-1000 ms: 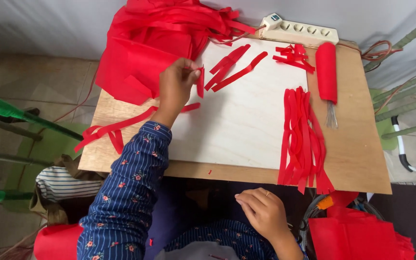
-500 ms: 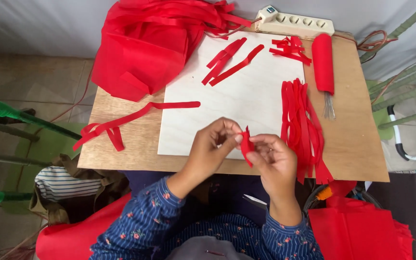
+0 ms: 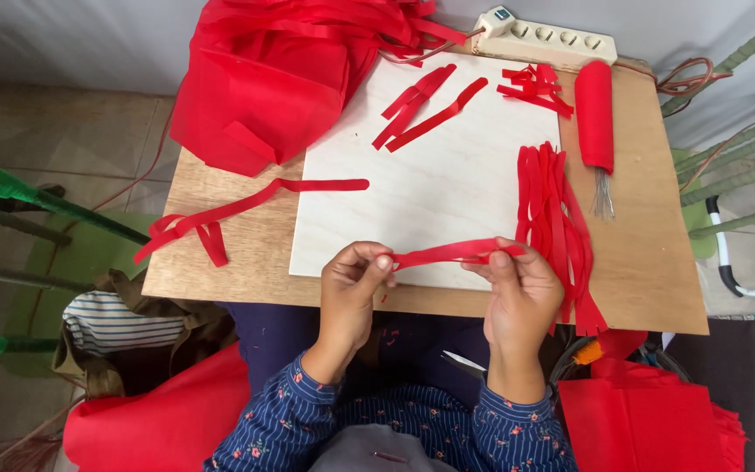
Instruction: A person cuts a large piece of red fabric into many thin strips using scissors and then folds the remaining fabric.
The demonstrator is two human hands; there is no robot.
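Note:
I hold a short red fabric strip (image 3: 447, 253) stretched level between both hands, over the near edge of a pale board (image 3: 430, 175). My left hand (image 3: 353, 280) pinches its left end. My right hand (image 3: 522, 284) pinches its right end, right beside a bundle of long red strips (image 3: 552, 218) lying on the board's right side. Two or three more short strips (image 3: 421, 105) lie at the far part of the board.
A heap of red fabric (image 3: 273, 79) covers the table's far left. A long strip (image 3: 238, 210) trails off the left edge. A red roll with wires (image 3: 596, 118), small strip scraps (image 3: 535, 87) and a power strip (image 3: 543, 35) sit far right. Scissors (image 3: 460, 360) rest on my lap.
My left hand came back from the short strips at the far side of the board. Both hands met at the near edge and have now pulled one strip out flat between them.

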